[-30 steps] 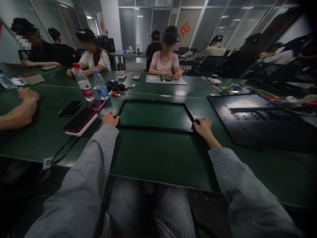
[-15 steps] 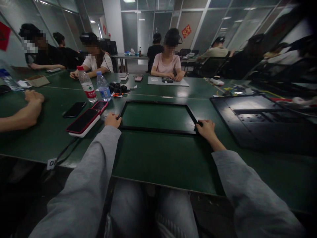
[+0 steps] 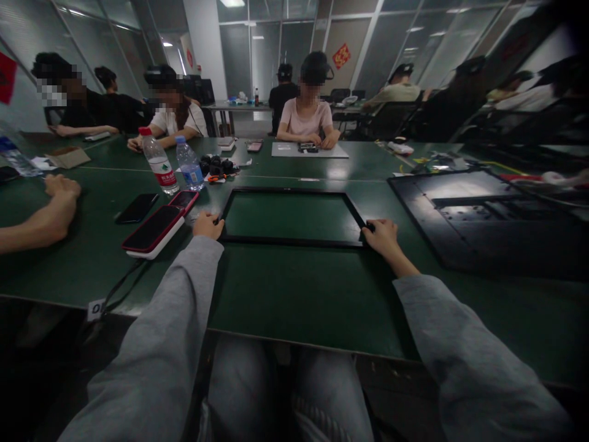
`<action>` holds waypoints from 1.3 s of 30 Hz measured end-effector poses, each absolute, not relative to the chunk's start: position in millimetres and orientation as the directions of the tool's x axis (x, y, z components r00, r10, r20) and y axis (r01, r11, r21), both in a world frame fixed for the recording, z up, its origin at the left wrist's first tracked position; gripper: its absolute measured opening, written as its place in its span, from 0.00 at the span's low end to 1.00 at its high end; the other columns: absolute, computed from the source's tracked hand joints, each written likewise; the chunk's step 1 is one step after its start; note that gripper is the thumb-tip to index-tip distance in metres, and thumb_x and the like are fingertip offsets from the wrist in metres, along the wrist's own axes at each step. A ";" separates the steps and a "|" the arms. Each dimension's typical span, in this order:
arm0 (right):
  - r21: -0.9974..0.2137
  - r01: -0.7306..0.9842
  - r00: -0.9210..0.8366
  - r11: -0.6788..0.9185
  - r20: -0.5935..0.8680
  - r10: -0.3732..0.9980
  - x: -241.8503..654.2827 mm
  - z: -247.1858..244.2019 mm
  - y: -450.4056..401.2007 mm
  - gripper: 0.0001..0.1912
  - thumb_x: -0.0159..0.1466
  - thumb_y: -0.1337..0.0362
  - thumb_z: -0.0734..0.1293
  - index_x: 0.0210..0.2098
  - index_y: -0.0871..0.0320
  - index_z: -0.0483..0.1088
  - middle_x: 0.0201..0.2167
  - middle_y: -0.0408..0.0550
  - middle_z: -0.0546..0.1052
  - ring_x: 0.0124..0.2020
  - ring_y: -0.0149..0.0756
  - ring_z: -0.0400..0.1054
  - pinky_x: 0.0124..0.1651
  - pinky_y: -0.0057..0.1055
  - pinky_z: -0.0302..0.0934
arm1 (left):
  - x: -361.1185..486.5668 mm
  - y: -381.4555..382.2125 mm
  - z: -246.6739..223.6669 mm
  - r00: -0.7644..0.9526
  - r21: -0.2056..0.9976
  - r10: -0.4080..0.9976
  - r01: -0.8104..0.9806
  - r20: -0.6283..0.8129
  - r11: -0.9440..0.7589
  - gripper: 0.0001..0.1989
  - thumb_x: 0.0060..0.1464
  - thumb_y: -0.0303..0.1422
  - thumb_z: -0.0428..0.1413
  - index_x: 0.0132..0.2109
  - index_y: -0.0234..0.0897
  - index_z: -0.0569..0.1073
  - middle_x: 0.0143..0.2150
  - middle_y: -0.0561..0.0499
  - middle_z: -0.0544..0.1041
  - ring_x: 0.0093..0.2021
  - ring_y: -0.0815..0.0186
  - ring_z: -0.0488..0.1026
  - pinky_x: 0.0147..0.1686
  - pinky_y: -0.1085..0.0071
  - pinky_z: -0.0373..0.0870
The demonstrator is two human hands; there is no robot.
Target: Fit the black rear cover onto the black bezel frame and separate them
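Observation:
A thin black rectangular frame [image 3: 294, 242], like a monitor bezel, is in front of me over the green table [image 3: 304, 294]. Its middle is open, and the green tabletop shows through. My left hand [image 3: 208, 226] grips the left side near the front corner, thumb on the frame. On the opposite side my right hand [image 3: 383, 237] holds the right edge near its front corner, fingers curled round it. Whether the frame rests on the tabletop or is slightly raised, I cannot tell.
Left of the frame lie a red-edged phone on a white block [image 3: 156, 232] and a black phone [image 3: 137, 209]. Two water bottles [image 3: 159, 162] stand behind them. A large black panel [image 3: 488, 221] lies right. A co-worker's arm [image 3: 46, 212] rests at far left; another person [image 3: 308, 113] sits opposite.
The view has shifted very slightly. Both hands keep their grip on the black frame, which stays in nearly the same place.

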State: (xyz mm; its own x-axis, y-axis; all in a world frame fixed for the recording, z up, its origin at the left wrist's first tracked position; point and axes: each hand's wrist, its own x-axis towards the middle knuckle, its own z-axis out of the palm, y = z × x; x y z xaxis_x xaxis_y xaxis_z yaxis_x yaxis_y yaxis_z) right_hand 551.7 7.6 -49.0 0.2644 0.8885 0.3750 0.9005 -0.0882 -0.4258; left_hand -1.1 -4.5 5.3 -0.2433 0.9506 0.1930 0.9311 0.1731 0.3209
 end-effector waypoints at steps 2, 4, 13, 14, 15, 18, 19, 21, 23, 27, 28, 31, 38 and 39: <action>-0.424 0.903 0.251 -0.077 0.374 0.893 550.5 -47.7 6.8 0.22 0.62 0.59 0.63 0.50 0.63 0.77 0.51 0.66 0.71 0.58 0.58 0.61 0.62 0.57 0.56 | -1.5 -3.9 4.4 -0.241 0.324 0.950 0.931 0.198 0.169 0.22 0.63 0.42 0.53 0.58 0.38 0.79 0.62 0.40 0.70 0.61 0.53 0.70 0.62 0.61 0.67; -0.421 0.904 0.250 -0.079 0.367 0.896 548.7 -45.8 5.8 0.22 0.62 0.59 0.63 0.50 0.64 0.77 0.50 0.66 0.71 0.58 0.57 0.61 0.62 0.56 0.55 | -1.8 -3.5 3.5 -0.245 0.328 0.949 0.929 0.201 0.170 0.22 0.63 0.41 0.53 0.57 0.38 0.79 0.62 0.40 0.70 0.61 0.53 0.70 0.62 0.62 0.66; -0.415 0.908 0.241 -0.064 0.391 0.889 545.0 -43.4 3.5 0.21 0.62 0.61 0.63 0.50 0.63 0.77 0.49 0.65 0.72 0.56 0.56 0.62 0.62 0.57 0.55 | -1.5 -3.1 4.4 -0.236 0.306 0.954 0.936 0.184 0.172 0.21 0.64 0.42 0.51 0.55 0.37 0.80 0.61 0.40 0.70 0.60 0.54 0.71 0.61 0.63 0.67; -0.419 0.906 0.246 -0.066 0.392 0.886 545.1 -43.6 3.4 0.21 0.62 0.61 0.63 0.50 0.63 0.77 0.49 0.65 0.72 0.56 0.57 0.62 0.61 0.57 0.56 | -1.5 -3.0 4.6 -0.231 0.298 0.956 0.939 0.182 0.170 0.21 0.64 0.42 0.51 0.56 0.37 0.79 0.62 0.40 0.70 0.61 0.54 0.71 0.61 0.63 0.67; -0.423 0.903 0.254 -0.074 0.389 0.886 545.1 -43.7 3.3 0.21 0.62 0.61 0.63 0.51 0.63 0.77 0.49 0.65 0.72 0.56 0.57 0.62 0.61 0.57 0.56 | -1.5 -2.9 4.8 -0.223 0.289 0.958 0.943 0.182 0.165 0.21 0.64 0.41 0.51 0.56 0.36 0.79 0.62 0.39 0.70 0.61 0.54 0.70 0.61 0.63 0.67; -0.426 0.900 0.269 -0.096 0.367 0.891 544.4 -43.4 2.7 0.22 0.62 0.61 0.64 0.52 0.63 0.77 0.51 0.66 0.71 0.57 0.58 0.62 0.61 0.56 0.57 | -1.5 -3.1 5.8 -0.205 0.274 0.962 0.950 0.182 0.151 0.21 0.65 0.41 0.50 0.55 0.35 0.79 0.61 0.38 0.70 0.60 0.54 0.71 0.61 0.63 0.67; -0.426 0.899 0.273 -0.102 0.362 0.891 543.9 -43.0 2.6 0.22 0.62 0.60 0.63 0.51 0.63 0.77 0.51 0.66 0.71 0.58 0.59 0.62 0.60 0.56 0.57 | -1.2 -3.6 6.4 -0.204 0.275 0.962 0.950 0.183 0.149 0.21 0.65 0.41 0.50 0.55 0.36 0.80 0.61 0.39 0.70 0.60 0.54 0.71 0.60 0.63 0.68; -0.430 0.897 0.277 -0.105 0.362 0.890 542.5 -41.3 2.5 0.22 0.62 0.60 0.63 0.51 0.63 0.76 0.51 0.66 0.71 0.58 0.60 0.62 0.59 0.56 0.58 | 0.2 -5.2 8.4 -0.210 0.289 0.959 0.945 0.190 0.150 0.20 0.65 0.40 0.49 0.55 0.38 0.79 0.59 0.40 0.72 0.58 0.54 0.73 0.58 0.62 0.69; -0.440 0.894 0.268 -0.083 0.377 0.887 540.2 -38.0 1.9 0.22 0.62 0.61 0.62 0.52 0.63 0.75 0.51 0.66 0.72 0.57 0.59 0.63 0.60 0.56 0.57 | 2.8 -7.5 11.7 -0.224 0.315 0.948 0.938 0.226 0.147 0.20 0.65 0.40 0.49 0.56 0.40 0.79 0.58 0.41 0.72 0.56 0.54 0.73 0.57 0.62 0.69; -0.499 0.866 0.263 0.025 0.498 0.826 532.6 -25.5 -4.5 0.24 0.66 0.63 0.58 0.60 0.61 0.67 0.52 0.64 0.75 0.56 0.54 0.67 0.61 0.52 0.59 | 9.8 -12.9 20.9 -0.254 0.365 0.873 0.926 0.416 0.096 0.23 0.66 0.38 0.49 0.63 0.37 0.73 0.61 0.39 0.70 0.59 0.53 0.71 0.60 0.60 0.66; -0.520 0.853 0.284 0.040 0.527 0.801 530.2 -21.9 -7.2 0.25 0.67 0.62 0.57 0.62 0.61 0.64 0.52 0.63 0.75 0.56 0.53 0.68 0.60 0.51 0.60 | 11.3 -14.2 23.3 -0.256 0.373 0.847 0.925 0.466 0.074 0.24 0.66 0.38 0.48 0.65 0.35 0.71 0.62 0.38 0.69 0.61 0.53 0.70 0.60 0.61 0.65; -0.586 0.810 0.348 0.039 0.533 0.771 523.4 -13.1 -15.7 0.27 0.71 0.57 0.55 0.65 0.61 0.59 0.49 0.63 0.77 0.51 0.52 0.71 0.55 0.49 0.64 | 14.2 -17.7 29.0 -0.260 0.385 0.794 0.922 0.549 0.036 0.26 0.67 0.38 0.46 0.68 0.32 0.66 0.64 0.35 0.68 0.65 0.52 0.67 0.63 0.61 0.62; -0.647 0.762 0.354 0.019 0.441 0.824 519.6 -10.1 -20.4 0.25 0.71 0.50 0.55 0.54 0.59 0.70 0.38 0.57 0.79 0.40 0.49 0.74 0.48 0.44 0.66 | 11.9 -16.0 26.5 -0.261 0.390 0.827 0.919 0.497 0.056 0.26 0.67 0.37 0.43 0.67 0.34 0.66 0.64 0.36 0.70 0.66 0.52 0.65 0.64 0.59 0.61; -0.645 0.764 0.351 0.008 0.427 0.833 520.5 -10.8 -19.6 0.24 0.70 0.50 0.55 0.52 0.59 0.71 0.36 0.57 0.79 0.39 0.49 0.74 0.47 0.44 0.66 | 10.9 -14.9 25.1 -0.255 0.385 0.842 0.921 0.475 0.062 0.26 0.67 0.37 0.44 0.67 0.35 0.66 0.64 0.37 0.70 0.66 0.52 0.65 0.64 0.59 0.61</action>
State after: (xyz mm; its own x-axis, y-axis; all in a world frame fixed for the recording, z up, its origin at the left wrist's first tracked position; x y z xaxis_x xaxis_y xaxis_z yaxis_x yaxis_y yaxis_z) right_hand 520.5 -19.6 -10.8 0.3511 0.8332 0.4271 0.7644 0.0083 -0.6446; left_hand 10.9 -14.9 25.1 -0.2551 0.8423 0.4748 0.9208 0.0619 0.3850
